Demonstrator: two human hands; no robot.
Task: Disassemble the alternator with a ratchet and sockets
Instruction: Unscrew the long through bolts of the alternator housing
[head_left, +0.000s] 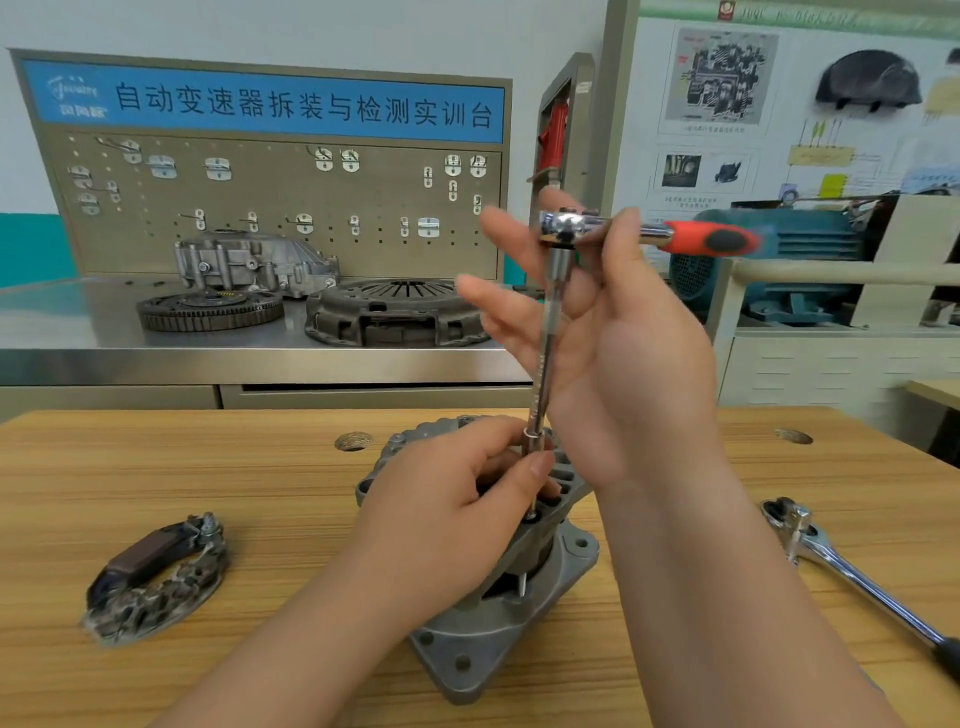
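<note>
The grey alternator (498, 618) stands on the wooden bench (208, 467) in the middle. A ratchet with a red handle (706, 239) sits on top of a long chrome extension bar (545, 353) that runs down to the alternator's top. My left hand (457, 509) curls over the alternator's top and pinches the socket at the bar's lower end. My right hand (613, 332) is raised beside the bar, its fingers spread and mostly straight; the thumb rests against the ratchet head (563, 226).
A removed rectifier part (156, 577) lies on the bench at the left. A second chrome ratchet (852, 571) lies at the right. Two round holes (353, 441) are in the bench top. Behind stands a steel bench with a clutch cover (400, 312), flywheel and housing.
</note>
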